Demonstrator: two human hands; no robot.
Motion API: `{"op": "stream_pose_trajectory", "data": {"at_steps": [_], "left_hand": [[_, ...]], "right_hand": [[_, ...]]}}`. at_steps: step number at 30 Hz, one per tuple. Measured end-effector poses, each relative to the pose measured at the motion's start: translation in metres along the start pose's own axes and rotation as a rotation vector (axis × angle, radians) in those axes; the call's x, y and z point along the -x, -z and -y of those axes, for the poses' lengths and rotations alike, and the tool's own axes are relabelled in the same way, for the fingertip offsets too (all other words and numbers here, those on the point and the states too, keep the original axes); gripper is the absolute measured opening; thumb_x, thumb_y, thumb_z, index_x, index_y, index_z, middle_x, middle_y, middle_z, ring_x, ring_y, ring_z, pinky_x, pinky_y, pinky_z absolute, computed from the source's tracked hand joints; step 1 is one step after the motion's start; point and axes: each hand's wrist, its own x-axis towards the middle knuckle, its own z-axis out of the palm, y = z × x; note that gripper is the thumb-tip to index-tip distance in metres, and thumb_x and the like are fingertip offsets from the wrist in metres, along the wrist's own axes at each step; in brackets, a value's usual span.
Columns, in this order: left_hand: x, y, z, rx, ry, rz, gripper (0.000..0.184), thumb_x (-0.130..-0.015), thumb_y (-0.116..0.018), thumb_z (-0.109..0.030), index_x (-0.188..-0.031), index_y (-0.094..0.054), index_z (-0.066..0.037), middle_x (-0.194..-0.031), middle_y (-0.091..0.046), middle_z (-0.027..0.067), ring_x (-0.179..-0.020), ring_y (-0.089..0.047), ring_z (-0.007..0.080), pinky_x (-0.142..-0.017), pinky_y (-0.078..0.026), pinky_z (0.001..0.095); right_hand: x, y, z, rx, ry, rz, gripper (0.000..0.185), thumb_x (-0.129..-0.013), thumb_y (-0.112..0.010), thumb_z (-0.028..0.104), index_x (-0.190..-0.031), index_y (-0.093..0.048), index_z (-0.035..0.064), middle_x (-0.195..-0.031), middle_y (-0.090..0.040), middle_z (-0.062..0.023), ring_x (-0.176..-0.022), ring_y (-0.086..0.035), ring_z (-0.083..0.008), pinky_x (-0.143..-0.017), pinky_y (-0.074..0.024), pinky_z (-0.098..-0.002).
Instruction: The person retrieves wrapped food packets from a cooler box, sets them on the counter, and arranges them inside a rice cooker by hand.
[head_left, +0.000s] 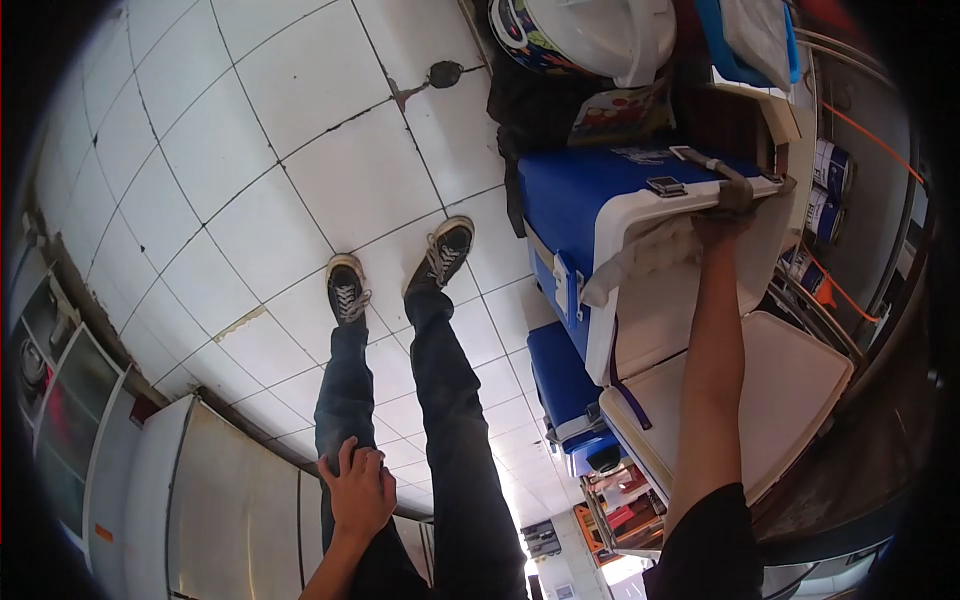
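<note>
My right hand [721, 230] is up at the rim of the blue cooler box [570, 195], right of centre in the frame, by its grey-brown handle [732, 170]; my fingers are mostly hidden there, so I cannot tell whether they grip it. My left hand [360, 490], lower left of centre, holds nothing that I can see; its fingers lie loosely spread on my trouser leg [345, 410]. With only one arm at the box, I judge that a hard pull on that rim could tip or twist it, as nothing braces the other end. The lid [770, 390] hangs open at lower right, its edge against the box's mouth, so a jolt could swing it onto my forearm or strain the dark webbing strap [632, 400] between them. The pale, lumpy stuff [645, 250] inside the mouth, perhaps crumpled plastic, might snag on my wrist. The shell looks like hard, smooth plastic, boxy with rounded corners, blue outside and dull white within, and a flat blue latch [564, 288] sticks out at its side. A second blue cooler [560, 370] sits just below it in the frame, and a round white-lidded tub [590, 35] stands above. The tiled floor [300, 90] at upper left is glossy white, cut by dark, chipped joints.
</note>
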Motion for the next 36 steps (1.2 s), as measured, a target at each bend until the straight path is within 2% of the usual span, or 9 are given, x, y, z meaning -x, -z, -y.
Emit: {"op": "stream_pose_trajectory", "data": {"at_steps": [6, 10, 13, 16, 22, 27, 30, 35, 36], "left_hand": [[-0.001, 0.003, -0.001, 0.011, 0.004, 0.009, 0.027, -0.081, -0.063, -0.016, -0.107, -0.059, -0.009, -0.111, -0.061, 0.0078, -0.131, -0.045, 0.0343, -0.105, -0.026, 0.0663], [-0.003, 0.004, -0.007, 0.024, 0.017, 0.012, 0.022, -0.083, -0.062, -0.014, -0.104, -0.061, -0.009, -0.111, -0.061, 0.0071, -0.131, -0.046, 0.0320, -0.105, -0.025, 0.0669], [-0.003, 0.001, -0.006, -0.002, -0.008, 0.000, 0.022, -0.083, -0.062, -0.014, -0.104, -0.061, -0.009, -0.111, -0.062, 0.0070, -0.130, -0.046, 0.0322, -0.104, -0.025, 0.0665], [-0.002, 0.001, -0.005, -0.010, -0.011, -0.004, 0.022, -0.083, -0.063, -0.015, -0.104, -0.061, -0.009, -0.110, -0.062, 0.0069, -0.130, -0.046, 0.0322, -0.104, -0.026, 0.0663], [-0.001, -0.003, -0.003, -0.002, -0.009, -0.008, 0.023, -0.083, -0.064, -0.018, -0.104, -0.062, -0.011, -0.111, -0.063, 0.0047, -0.129, -0.047, 0.0304, -0.102, -0.027, 0.0672], [0.002, -0.006, -0.001, 0.008, -0.023, -0.028, 0.023, -0.082, -0.064, -0.020, -0.104, -0.063, -0.012, -0.111, -0.063, 0.0046, -0.129, -0.047, 0.0299, -0.101, -0.026, 0.0670], [0.004, -0.013, 0.004, -0.005, -0.037, -0.045, 0.025, -0.082, -0.065, -0.021, -0.105, -0.064, -0.011, -0.109, -0.064, 0.0051, -0.129, -0.047, 0.0302, -0.099, -0.026, 0.0656], [0.000, -0.009, -0.003, 0.009, -0.027, -0.049, 0.024, -0.082, -0.064, -0.021, -0.104, -0.065, -0.011, -0.109, -0.064, 0.0042, -0.128, -0.048, 0.0292, -0.099, -0.027, 0.0652], [0.000, -0.008, -0.003, 0.006, -0.028, -0.046, 0.024, -0.082, -0.064, -0.021, -0.104, -0.065, -0.011, -0.109, -0.064, 0.0041, -0.128, -0.048, 0.0291, -0.099, -0.027, 0.0653]], "right_hand": [[0.030, -0.032, 0.009, -0.039, -0.041, -0.019, 0.076, -0.087, -0.041, 0.069, -0.148, -0.041, 0.0238, -0.153, -0.036, -0.0088, -0.144, -0.030, -0.0294, -0.117, -0.0203, -0.0625], [0.022, 0.001, 0.009, -0.069, 0.003, -0.260, 0.069, -0.088, -0.042, 0.065, -0.144, -0.045, 0.0238, -0.154, -0.028, -0.0106, -0.141, -0.028, -0.0350, -0.110, -0.0204, -0.0716], [0.027, -0.021, 0.007, -0.084, 0.055, -0.348, 0.067, -0.087, -0.043, 0.060, -0.140, -0.050, 0.0210, -0.149, -0.039, -0.0103, -0.140, -0.035, -0.0344, -0.112, -0.0277, -0.0642], [0.027, -0.010, 0.003, -0.114, 0.071, -0.248, 0.073, -0.088, -0.045, 0.065, -0.147, -0.042, 0.0236, -0.152, -0.031, -0.0105, -0.139, -0.032, -0.0313, -0.111, -0.0225, -0.0684], [0.032, -0.002, 0.008, -0.063, -0.067, -0.084, 0.073, -0.088, -0.045, 0.068, -0.146, -0.045, 0.0245, -0.145, -0.043, -0.0096, -0.134, -0.040, -0.0308, -0.109, -0.0298, -0.0611], [0.038, -0.025, 0.004, -0.036, 0.076, -0.130, 0.075, -0.088, -0.052, 0.065, -0.147, -0.042, 0.0186, -0.150, -0.040, -0.0088, -0.137, -0.040, -0.0273, -0.111, -0.0331, -0.0539], [0.006, 0.054, -0.027, 0.741, 0.530, -0.095, 0.079, -0.086, -0.057, 0.063, -0.146, -0.041, 0.0140, -0.151, -0.041, -0.0091, -0.136, -0.044, -0.0272, -0.114, -0.0327, -0.0477], [-0.014, 0.077, -0.042, 0.733, 0.480, -0.113, 0.070, -0.093, -0.056, 0.054, -0.145, -0.034, 0.0123, -0.146, -0.041, -0.0104, -0.131, -0.046, -0.0333, -0.109, -0.0390, -0.0513], [-0.002, 0.071, -0.037, 1.039, 0.561, -0.127, 0.069, -0.093, -0.057, 0.053, -0.144, -0.036, 0.0124, -0.146, -0.043, -0.0102, -0.131, -0.047, -0.0328, -0.110, -0.0384, -0.0513]]}}
